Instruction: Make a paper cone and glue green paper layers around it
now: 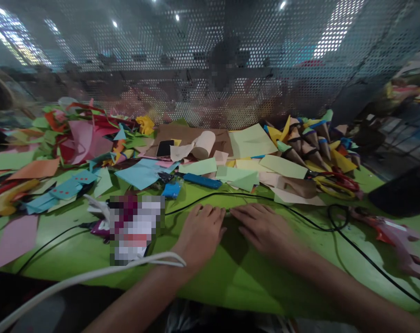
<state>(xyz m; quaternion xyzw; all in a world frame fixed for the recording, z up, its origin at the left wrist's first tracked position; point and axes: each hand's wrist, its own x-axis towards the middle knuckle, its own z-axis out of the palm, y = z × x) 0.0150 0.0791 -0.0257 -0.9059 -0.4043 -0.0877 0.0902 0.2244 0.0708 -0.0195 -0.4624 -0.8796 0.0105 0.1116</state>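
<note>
At the left edge of a green worktop (258, 291) lies a yellow glue gun (14, 198); towards the middle of the front edge, a person's left hand (203, 231) and right hand (265, 229), palms down, nearly meet at the fingertips, any pinch unclear, just short of a black cable (289, 209); near the right edge rests a pink glue gun (397, 240)

Smooth, glossy tabletop (231, 282) — matt paper (253, 142)
</note>
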